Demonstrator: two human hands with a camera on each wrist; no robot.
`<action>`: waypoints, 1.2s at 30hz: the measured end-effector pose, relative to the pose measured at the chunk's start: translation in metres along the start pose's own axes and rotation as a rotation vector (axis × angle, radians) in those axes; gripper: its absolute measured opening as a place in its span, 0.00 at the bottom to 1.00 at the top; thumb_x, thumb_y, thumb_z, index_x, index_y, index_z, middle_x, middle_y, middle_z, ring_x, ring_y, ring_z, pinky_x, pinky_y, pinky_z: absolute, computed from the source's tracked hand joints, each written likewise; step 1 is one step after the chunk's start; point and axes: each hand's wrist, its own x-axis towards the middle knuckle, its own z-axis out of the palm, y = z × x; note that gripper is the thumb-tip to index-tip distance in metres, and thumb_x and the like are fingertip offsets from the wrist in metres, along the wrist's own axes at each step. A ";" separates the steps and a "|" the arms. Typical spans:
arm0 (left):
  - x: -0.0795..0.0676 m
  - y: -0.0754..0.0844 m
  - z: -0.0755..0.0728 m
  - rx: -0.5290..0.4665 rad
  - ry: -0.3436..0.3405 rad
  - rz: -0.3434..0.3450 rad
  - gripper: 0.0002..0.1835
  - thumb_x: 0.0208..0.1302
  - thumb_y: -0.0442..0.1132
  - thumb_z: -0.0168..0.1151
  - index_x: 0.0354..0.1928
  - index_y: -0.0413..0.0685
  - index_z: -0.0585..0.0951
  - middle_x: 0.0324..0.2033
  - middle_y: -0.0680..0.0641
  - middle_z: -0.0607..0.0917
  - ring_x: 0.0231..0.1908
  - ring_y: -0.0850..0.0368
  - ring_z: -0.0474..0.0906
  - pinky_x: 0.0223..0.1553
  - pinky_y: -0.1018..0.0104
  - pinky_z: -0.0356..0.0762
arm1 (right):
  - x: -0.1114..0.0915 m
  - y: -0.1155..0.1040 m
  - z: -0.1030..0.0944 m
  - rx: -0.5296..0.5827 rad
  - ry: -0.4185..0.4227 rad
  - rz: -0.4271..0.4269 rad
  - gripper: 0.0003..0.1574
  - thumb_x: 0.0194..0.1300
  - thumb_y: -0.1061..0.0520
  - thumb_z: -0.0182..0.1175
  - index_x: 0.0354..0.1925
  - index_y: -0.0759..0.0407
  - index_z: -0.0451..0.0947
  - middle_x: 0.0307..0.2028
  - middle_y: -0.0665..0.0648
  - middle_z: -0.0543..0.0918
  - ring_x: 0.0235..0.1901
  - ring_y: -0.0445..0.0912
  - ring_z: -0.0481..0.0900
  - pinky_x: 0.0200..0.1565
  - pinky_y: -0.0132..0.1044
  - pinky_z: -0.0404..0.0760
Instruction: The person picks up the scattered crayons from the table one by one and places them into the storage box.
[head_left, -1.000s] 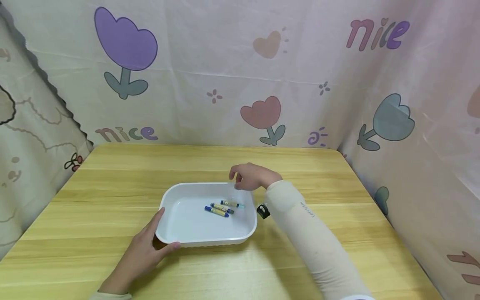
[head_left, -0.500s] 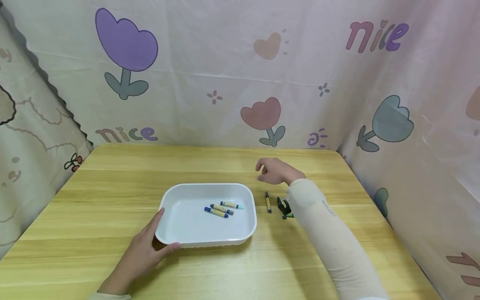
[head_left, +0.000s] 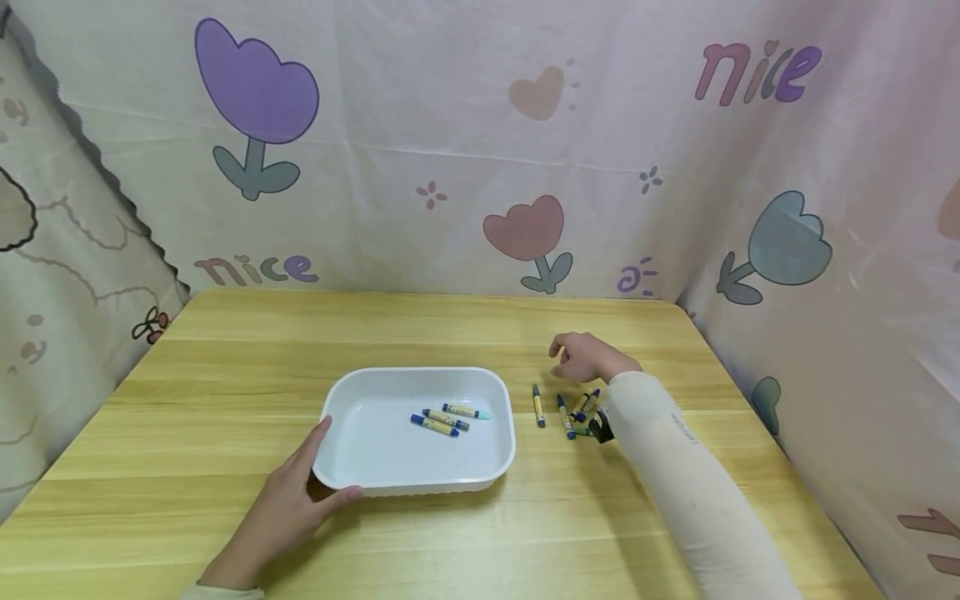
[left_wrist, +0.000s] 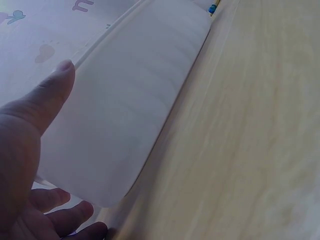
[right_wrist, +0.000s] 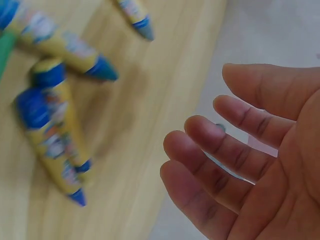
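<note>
The left hand [head_left: 288, 500] has its grip around the near-left corner of the white tray [head_left: 360, 442], thumb on the near wall. Inside, three crayons [head_left: 434, 426] lie right of centre, long axes running left to right, right ends slightly nearer the person; the farthest points its pale-green tip right. The right hand [head_left: 588, 357], its grip loose and holding nothing, is near a close-set pair of crayons [right_wrist: 57, 125] on the bench [head_left: 420, 542], which slant away to the right. Nearer the tray, a lone crayon [head_left: 538, 407] runs front to back, dark tip pointing away.
</note>
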 end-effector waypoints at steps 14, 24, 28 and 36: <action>0.000 -0.001 0.003 -0.006 0.012 0.008 0.57 0.53 0.57 0.72 0.76 0.42 0.50 0.68 0.27 0.61 0.62 0.25 0.62 0.54 0.30 0.65 | -0.014 0.033 0.013 0.036 -0.049 0.152 0.24 0.63 0.54 0.65 0.54 0.61 0.72 0.41 0.59 0.77 0.36 0.50 0.75 0.39 0.44 0.76; -0.001 0.000 0.001 -0.003 0.014 0.005 0.56 0.53 0.57 0.72 0.75 0.42 0.50 0.67 0.27 0.61 0.61 0.25 0.63 0.53 0.30 0.66 | -0.024 0.044 0.017 0.015 -0.084 0.224 0.35 0.52 0.49 0.75 0.54 0.57 0.72 0.53 0.62 0.76 0.44 0.54 0.74 0.45 0.52 0.75; -0.001 0.001 0.000 -0.002 0.008 -0.003 0.56 0.53 0.57 0.71 0.76 0.43 0.50 0.68 0.28 0.61 0.62 0.25 0.63 0.53 0.30 0.66 | -0.022 0.048 0.019 0.012 -0.078 0.223 0.36 0.51 0.49 0.75 0.54 0.57 0.72 0.55 0.62 0.76 0.44 0.54 0.73 0.44 0.51 0.75; -0.001 0.000 0.000 0.000 0.009 0.004 0.57 0.53 0.57 0.72 0.76 0.43 0.50 0.68 0.28 0.61 0.62 0.25 0.63 0.53 0.30 0.66 | -0.017 0.045 0.018 0.019 -0.063 0.224 0.38 0.51 0.54 0.75 0.56 0.61 0.68 0.49 0.63 0.75 0.42 0.53 0.73 0.44 0.50 0.75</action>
